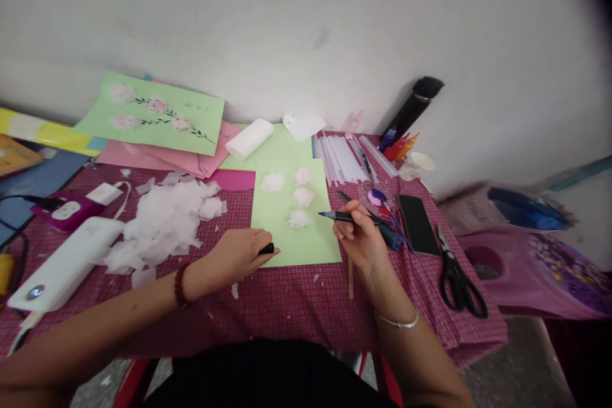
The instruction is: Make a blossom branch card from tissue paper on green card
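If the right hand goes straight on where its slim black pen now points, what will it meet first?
Probably the lowest ruffled white tissue-like flower on the light-green paper sheet, though depth is unclear: the pen may pass above it.

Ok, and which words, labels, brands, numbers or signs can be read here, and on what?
None can be read for certain.
White plastic power bank: small round display, too small to read.
Light green paper card with pink and white flowers: faint marks at upper right, illegible.
Glossy pink-purple plastic bag, far right: marks, too blurred to read.
Slim black pen in the right hand: no lettering can be made out.
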Demonstrator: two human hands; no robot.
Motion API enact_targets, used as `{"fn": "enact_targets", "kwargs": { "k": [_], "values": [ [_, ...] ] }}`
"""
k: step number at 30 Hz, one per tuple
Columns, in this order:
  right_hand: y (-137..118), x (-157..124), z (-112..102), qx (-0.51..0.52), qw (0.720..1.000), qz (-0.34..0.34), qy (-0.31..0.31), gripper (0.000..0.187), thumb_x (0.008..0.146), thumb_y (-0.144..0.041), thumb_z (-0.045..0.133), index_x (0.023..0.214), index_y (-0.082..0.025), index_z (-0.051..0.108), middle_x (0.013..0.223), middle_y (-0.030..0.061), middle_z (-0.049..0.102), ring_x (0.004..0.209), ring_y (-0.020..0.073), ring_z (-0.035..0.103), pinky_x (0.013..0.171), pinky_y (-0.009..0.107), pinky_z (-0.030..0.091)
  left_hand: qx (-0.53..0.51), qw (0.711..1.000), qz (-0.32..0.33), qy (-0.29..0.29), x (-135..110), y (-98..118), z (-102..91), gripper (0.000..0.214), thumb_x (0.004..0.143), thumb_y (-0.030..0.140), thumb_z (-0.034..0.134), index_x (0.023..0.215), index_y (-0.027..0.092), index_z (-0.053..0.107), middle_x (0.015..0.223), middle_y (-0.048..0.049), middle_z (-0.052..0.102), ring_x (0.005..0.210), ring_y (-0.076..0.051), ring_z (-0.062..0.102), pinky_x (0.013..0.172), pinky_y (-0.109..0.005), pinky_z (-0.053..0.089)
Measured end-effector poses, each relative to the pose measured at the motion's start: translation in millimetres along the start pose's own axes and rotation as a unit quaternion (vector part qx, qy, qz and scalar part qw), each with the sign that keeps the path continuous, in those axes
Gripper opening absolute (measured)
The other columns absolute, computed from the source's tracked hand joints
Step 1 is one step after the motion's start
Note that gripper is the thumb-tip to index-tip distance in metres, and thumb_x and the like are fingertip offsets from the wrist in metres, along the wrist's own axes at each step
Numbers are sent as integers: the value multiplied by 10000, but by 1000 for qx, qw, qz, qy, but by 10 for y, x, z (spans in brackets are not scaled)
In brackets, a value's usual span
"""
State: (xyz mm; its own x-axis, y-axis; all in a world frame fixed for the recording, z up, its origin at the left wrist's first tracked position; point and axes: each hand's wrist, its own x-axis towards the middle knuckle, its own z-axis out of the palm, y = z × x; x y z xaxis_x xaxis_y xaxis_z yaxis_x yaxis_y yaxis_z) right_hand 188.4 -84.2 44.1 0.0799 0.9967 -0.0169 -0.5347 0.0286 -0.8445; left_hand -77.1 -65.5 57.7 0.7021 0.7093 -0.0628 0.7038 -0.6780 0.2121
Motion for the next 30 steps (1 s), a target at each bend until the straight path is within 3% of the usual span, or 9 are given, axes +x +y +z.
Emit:
{"fn": "enact_targets", "kwargs": {
  "k": [9,17,22,24,27,30],
  "values": [
    [184,-87,50,-105,994,17,-35,203,767,-353,715,755,-195,587,495,-70,440,428,66,391,433,213,264,-9,1000,-5,-28,252,182,-69,396,972,504,408,862,151,548,725,-37,599,656,-172,575,557,-246,351],
    [247,-112,107,-108,991,25,-71,207,779,-350,713,757,-184,591,505,-74,441,427,55,394,440,203,267,-12,1000,17,-22,306,239,-34,419,979,512,374,885,153,569,728,-39,602,632,-169,570,538,-246,355],
    [370,-154,176,-89,990,47,-101,236,791,-384,704,796,-195,563,458,-94,426,385,54,330,409,201,212,-126,991,38,29,300,227,20,481,966,572,327,799,168,528,676,-17,542,594,-150,504,562,-259,375],
    [425,-188,246,-53,992,53,-101,226,806,-381,688,810,-206,544,432,-110,402,362,50,292,403,199,196,-239,964,35,111,297,246,65,461,983,544,284,814,175,502,697,-11,525,619,-147,495,593,-274,404],
    [486,-242,357,6,994,59,-94,211,828,-366,665,816,-222,511,423,-119,397,354,50,275,408,198,206,-402,879,28,255,322,308,153,391,1011,452,249,1028,166,514,920,-61,571,853,-169,566,778,-318,475],
    [506,-274,426,44,993,68,-84,246,834,-371,656,779,-234,459,409,-129,371,341,47,239,400,192,204,-473,830,51,291,370,366,244,390,1020,385,258,1296,186,450,1216,-114,539,1150,-202,521,1002,-388,419]
  ]
}}
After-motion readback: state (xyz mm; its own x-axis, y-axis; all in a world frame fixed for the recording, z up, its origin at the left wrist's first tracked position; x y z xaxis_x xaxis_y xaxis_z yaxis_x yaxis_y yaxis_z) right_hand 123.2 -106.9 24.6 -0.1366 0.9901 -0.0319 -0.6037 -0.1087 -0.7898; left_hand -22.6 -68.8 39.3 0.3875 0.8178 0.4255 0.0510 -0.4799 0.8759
